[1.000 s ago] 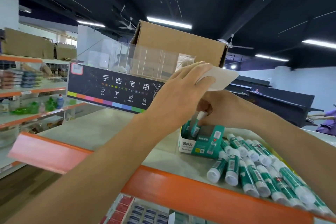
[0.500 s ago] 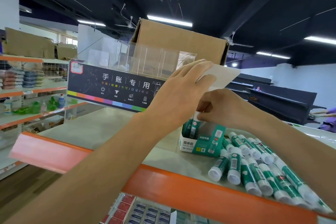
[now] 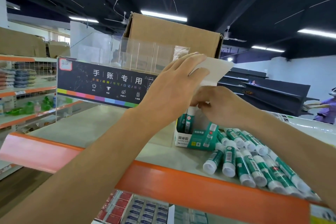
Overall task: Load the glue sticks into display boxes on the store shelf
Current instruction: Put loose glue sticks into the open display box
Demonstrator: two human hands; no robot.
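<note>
A green-and-white display box (image 3: 197,137) stands on the top shelf (image 3: 101,125), its white lid flap (image 3: 216,71) raised. My left hand (image 3: 174,85) presses flat against that flap and holds it back. My right hand (image 3: 220,105) pinches the white cap of an upright glue stick (image 3: 189,120) that sits partly inside the box, beside other sticks standing there. Several loose green-and-white glue sticks (image 3: 254,160) lie in a heap on the shelf to the right of the box.
A clear acrylic organiser with a dark printed sign (image 3: 105,83) stands behind at the left, a brown cardboard carton (image 3: 174,36) behind it. The shelf's orange front rail (image 3: 209,189) runs below my arms. A person in purple (image 3: 325,107) stands far right.
My right hand has lowered the glue stick deeper into the display box. My left hand has kept holding the flap back.
</note>
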